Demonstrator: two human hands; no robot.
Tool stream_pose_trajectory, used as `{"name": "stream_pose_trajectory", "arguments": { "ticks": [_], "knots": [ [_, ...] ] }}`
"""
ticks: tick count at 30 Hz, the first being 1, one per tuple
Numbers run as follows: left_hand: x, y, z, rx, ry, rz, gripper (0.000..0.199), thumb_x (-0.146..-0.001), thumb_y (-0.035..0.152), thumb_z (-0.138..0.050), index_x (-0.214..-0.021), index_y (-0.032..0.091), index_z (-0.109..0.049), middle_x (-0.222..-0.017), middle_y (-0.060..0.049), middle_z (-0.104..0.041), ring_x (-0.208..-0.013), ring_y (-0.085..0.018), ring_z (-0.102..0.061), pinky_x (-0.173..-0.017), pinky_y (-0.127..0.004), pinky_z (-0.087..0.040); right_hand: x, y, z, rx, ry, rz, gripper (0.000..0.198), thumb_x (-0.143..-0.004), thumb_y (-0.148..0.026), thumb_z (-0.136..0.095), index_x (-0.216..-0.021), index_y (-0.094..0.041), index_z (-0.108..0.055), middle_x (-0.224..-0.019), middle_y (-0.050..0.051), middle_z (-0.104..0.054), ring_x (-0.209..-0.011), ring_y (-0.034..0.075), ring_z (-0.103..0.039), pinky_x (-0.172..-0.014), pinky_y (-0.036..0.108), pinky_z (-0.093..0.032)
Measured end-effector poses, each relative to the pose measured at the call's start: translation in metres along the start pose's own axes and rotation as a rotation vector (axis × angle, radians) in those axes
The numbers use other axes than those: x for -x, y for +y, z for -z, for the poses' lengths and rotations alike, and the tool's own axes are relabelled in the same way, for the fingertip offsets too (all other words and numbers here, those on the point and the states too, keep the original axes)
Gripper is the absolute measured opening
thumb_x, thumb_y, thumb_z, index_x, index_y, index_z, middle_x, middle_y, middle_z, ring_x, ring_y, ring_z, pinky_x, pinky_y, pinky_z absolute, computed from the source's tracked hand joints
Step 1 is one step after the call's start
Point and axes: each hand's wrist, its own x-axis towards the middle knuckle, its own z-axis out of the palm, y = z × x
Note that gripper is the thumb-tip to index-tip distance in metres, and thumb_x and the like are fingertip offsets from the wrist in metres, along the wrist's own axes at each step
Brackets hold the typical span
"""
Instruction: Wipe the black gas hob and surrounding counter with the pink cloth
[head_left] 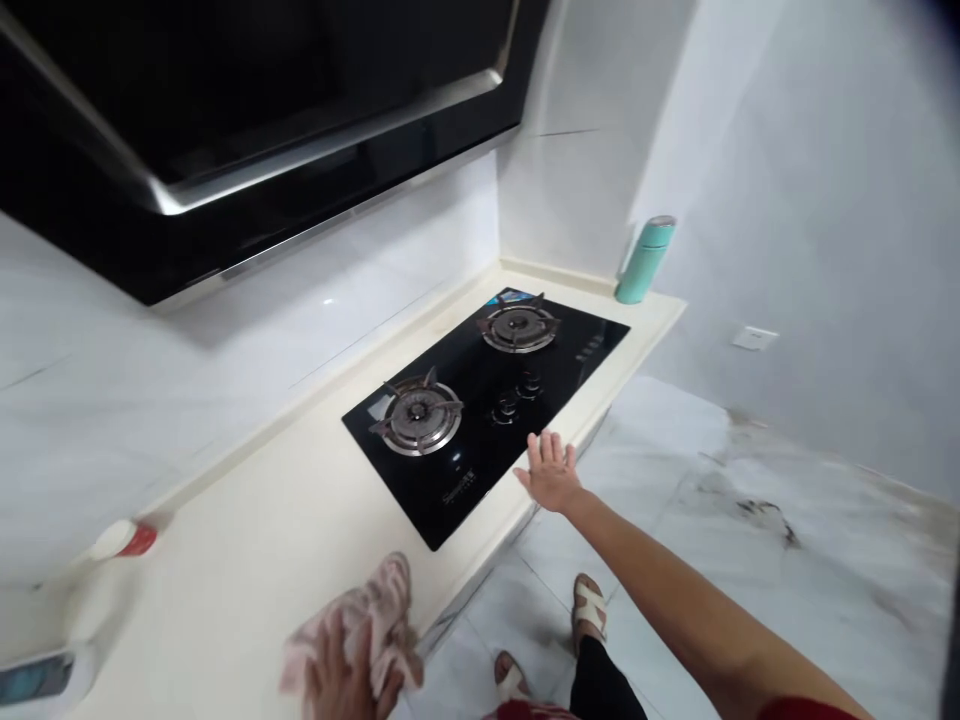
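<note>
My left hand [346, 675] presses on a crumpled pink cloth [375, 605], which lies on the cream countertop [247, 530] near its front edge. That hand is slightly blurred, with its fingers curving over the cloth. My right hand [551, 472] holds nothing; its fingers are spread at the counter's front edge, beside the black gas cooktop [480, 455]. Two round burners with pan supports sit on the cooktop, a left burner [418, 415] and a right burner [519, 326], with two knobs [517, 397] between them and the front edge.
A black range hood [315, 190] overhangs the counter. At the far right end stands a mint-green flask [646, 262]. A red-and-white container [127, 540] and a white device with a dark screen [41, 680] are at the left. Below lies the marbled tile floor [675, 480].
</note>
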Motion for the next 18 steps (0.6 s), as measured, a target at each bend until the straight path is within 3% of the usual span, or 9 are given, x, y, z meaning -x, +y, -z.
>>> {"name": "stream_pose_trajectory", "arguments": {
  "ticks": [2,5,9,11,14,18],
  "knots": [
    [-0.015,0.028,-0.004,0.016,-0.09,-0.112,0.063,-0.08,0.044,-0.072,-0.14,0.036,-0.057,-0.16,-0.015,-0.04,-0.15,-0.043,-0.029,-0.113,-0.065,-0.032,0.002,0.002,-0.004,0.04,0.025,-0.014,0.082,-0.101,-0.054,-0.024,-0.161,-0.003,-0.001,-0.167,0.025,0.006,-0.154,0.041,0.007,-0.121,0.061,0.006],
    [-0.043,0.09,-0.005,0.108,-0.118,-0.295,0.073,-0.076,0.04,-0.078,-0.144,0.045,-0.05,-0.166,-0.012,-0.03,-0.151,-0.047,-0.024,-0.113,-0.072,-0.025,0.0,0.007,-0.012,0.083,0.06,-0.03,0.082,-0.1,-0.055,-0.022,-0.161,-0.003,-0.002,-0.167,0.025,0.002,-0.155,0.04,0.002,-0.121,0.06,0.003],
    [-0.083,0.181,-0.005,0.241,-0.075,-0.444,0.07,-0.09,0.034,-0.062,-0.151,0.05,-0.034,-0.168,-0.009,-0.023,-0.148,-0.048,-0.029,-0.108,-0.071,-0.032,-0.003,0.015,-0.022,0.094,0.111,-0.021,0.082,-0.099,-0.057,-0.018,-0.161,-0.004,-0.006,-0.167,0.025,-0.003,-0.154,0.039,-0.003,-0.121,0.059,-0.002],
    [-0.098,0.209,-0.004,0.268,-0.048,-0.49,0.069,-0.092,0.03,-0.056,-0.154,0.048,-0.03,-0.168,-0.01,-0.023,-0.147,-0.045,-0.031,-0.109,-0.067,-0.033,-0.004,0.02,-0.027,0.083,0.136,-0.011,0.083,-0.098,-0.058,-0.017,-0.16,-0.004,-0.009,-0.167,0.025,-0.005,-0.154,0.04,-0.005,-0.121,0.059,-0.004],
    [-0.1,0.211,-0.006,0.28,-0.03,-0.549,0.072,-0.089,0.031,-0.061,-0.154,0.044,-0.033,-0.169,-0.01,-0.018,-0.149,-0.043,-0.028,-0.111,-0.061,-0.033,-0.004,0.025,-0.031,0.066,0.162,0.0,0.085,-0.096,-0.06,-0.017,-0.159,-0.003,-0.013,-0.165,0.026,-0.009,-0.153,0.04,-0.006,-0.12,0.059,-0.007],
    [-0.056,0.151,-0.019,0.259,0.021,-0.509,0.061,-0.091,0.031,-0.06,-0.147,0.046,-0.044,-0.169,-0.006,-0.023,-0.151,-0.04,-0.025,-0.115,-0.058,-0.028,0.0,0.029,-0.032,0.043,0.223,0.025,0.084,-0.095,-0.058,-0.017,-0.158,-0.001,-0.016,-0.164,0.027,-0.011,-0.152,0.041,-0.007,-0.118,0.062,-0.01]
  ]
}}
